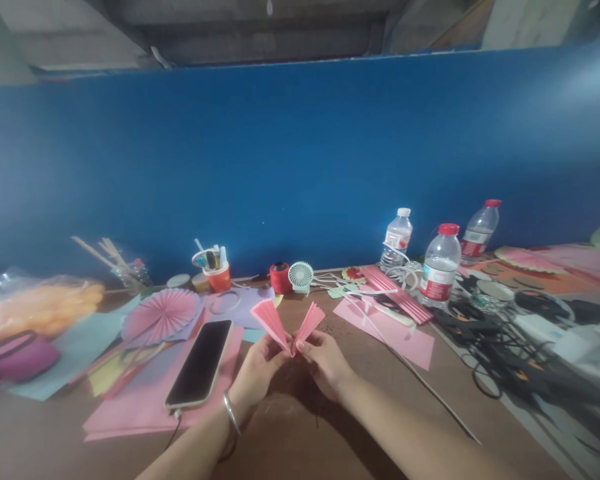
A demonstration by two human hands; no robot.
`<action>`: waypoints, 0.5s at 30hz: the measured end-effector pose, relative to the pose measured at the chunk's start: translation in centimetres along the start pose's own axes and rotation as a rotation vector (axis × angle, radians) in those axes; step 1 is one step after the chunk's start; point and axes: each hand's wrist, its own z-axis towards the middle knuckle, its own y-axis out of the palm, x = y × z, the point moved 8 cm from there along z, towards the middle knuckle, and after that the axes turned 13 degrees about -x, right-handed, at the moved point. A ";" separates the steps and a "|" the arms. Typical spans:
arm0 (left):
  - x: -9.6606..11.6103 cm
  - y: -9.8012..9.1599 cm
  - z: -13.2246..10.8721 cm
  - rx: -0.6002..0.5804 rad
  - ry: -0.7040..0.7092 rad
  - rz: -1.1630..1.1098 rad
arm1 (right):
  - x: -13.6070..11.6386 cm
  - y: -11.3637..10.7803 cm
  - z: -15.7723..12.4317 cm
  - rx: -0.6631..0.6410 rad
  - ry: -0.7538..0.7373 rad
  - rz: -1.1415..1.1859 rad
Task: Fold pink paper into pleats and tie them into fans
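Note:
Between my two hands is a pink pleated paper fan [270,319], folded at its middle so that its two halves rise in a V. My left hand [260,363] pinches the left half near the fold, and a silver bangle sits on that wrist. The right half is gripped low down by my right hand [327,363], thumb in front. Both hands are just above the brown table [300,440]. A finished-looking round pink paper rosette [161,315] lies to the left, and a strip of pink pleated paper [397,293] rests to the right.
A phone [200,363] with a cable lies on pink paper at left. Behind stand a red cup of pens [217,277] and a small fan [301,275]. Plastic bottles [439,267], a thin rod [430,383] and tangled black cables [510,360] are at right. A blue wall [300,160] closes the back.

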 end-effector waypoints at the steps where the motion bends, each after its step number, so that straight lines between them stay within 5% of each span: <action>1: 0.0 0.0 0.1 -0.003 -0.001 -0.009 | -0.1 0.1 0.0 -0.004 0.002 -0.020; 15: -0.9 0.1 0.4 -0.014 -0.032 -0.069 | -0.3 -0.3 0.0 0.030 -0.038 -0.154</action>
